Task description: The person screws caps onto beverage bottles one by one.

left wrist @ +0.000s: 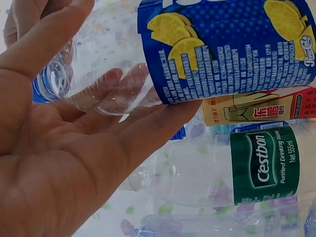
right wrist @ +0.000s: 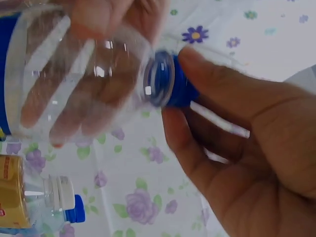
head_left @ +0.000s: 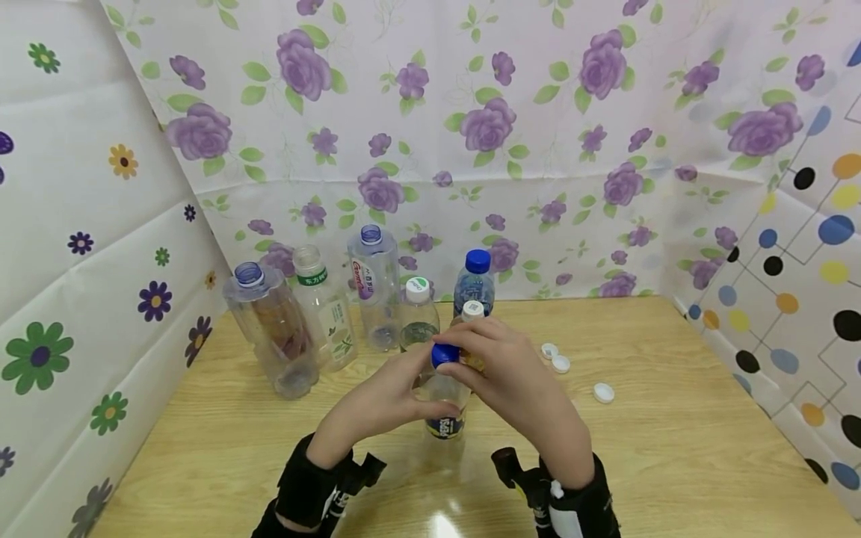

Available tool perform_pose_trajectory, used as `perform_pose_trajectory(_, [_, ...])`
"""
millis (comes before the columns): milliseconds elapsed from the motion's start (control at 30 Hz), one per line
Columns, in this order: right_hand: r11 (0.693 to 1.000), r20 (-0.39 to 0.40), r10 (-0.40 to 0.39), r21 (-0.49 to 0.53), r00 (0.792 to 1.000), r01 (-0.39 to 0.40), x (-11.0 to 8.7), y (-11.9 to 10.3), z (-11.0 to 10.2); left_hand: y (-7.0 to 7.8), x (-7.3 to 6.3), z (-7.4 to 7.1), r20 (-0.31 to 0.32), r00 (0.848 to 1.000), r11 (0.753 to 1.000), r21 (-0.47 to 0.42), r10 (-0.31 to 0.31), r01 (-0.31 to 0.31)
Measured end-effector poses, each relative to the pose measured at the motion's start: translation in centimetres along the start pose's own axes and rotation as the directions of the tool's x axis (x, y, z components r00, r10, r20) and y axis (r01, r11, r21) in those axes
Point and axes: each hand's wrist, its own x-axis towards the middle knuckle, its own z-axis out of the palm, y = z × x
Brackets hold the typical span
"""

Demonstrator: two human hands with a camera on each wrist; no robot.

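Right grip (head_left: 516,377) pinching blue cap (head_left: 444,356), bottle (head_left: 445,427) beneath

You can pass along the tabletop (head_left: 679,448) on your right, over 3 low white caps (head_left: 604,393). Straight ahead, beyond the Pepsi bottle (head_left: 445,427) between your left hand (head_left: 393,392) and right hand (head_left: 516,370), 3 capped bottles (head_left: 419,329) block you; farther left, 3 uncapped bottles (head_left: 329,317) do likewise.
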Motion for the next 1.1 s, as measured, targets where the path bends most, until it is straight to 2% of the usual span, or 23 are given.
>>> perform_pose_trajectory(133, [0.997,-0.019,0.041,-0.060,0.999,-0.042,0.1,-0.7,0.3,0.1,0.0,0.0,-0.004,1.000,1.000,-0.001,-0.012,0.012])
perform_pose_trajectory(233, [0.997,0.005,0.032,-0.075,0.999,-0.032,0.2,-0.7,0.2,0.1,0.0,-0.1,-0.002,1.000,1.000,-0.001,-0.019,0.019])
perform_pose_trajectory(400, [0.998,0.086,-0.070,0.003,0.994,0.070,-0.2,0.3,-0.6,0.2,-0.1,0.0,0.015,1.000,1.000,0.008,-0.009,0.009])
perform_pose_trajectory(533, [0.980,0.141,-0.177,0.113,0.974,0.162,-0.7,1.2,-1.5,0.4,-0.2,0.1,0.042,0.999,1.000,0.021,0.006,-0.007])
perform_pose_trajectory(633, [0.970,0.161,-0.212,0.159,0.964,0.187,-0.8,1.5,-1.8,0.6,-0.2,0.1,0.053,0.999,1.000,0.027,0.013,-0.014])
perform_pose_trajectory(767, [0.977,0.137,-0.181,0.135,0.974,0.163,-0.8,1.4,-1.5,0.6,-0.2,0.2,0.042,0.999,0.999,0.027,0.016,-0.017])
perform_pose_trajectory(933, [0.996,0.050,-0.072,0.047,0.996,0.069,-0.6,0.8,-0.8,0.6,-0.1,0.3,0.012,1.000,0.999,0.041,0.010,-0.010])
perform_pose_trajectory(1100, [0.999,-0.001,-0.007,0.040,1.000,0.007,-0.3,0.4,-0.4,0.4,-0.1,0.2,0.004,1.000,0.999,0.037,0.022,-0.022])
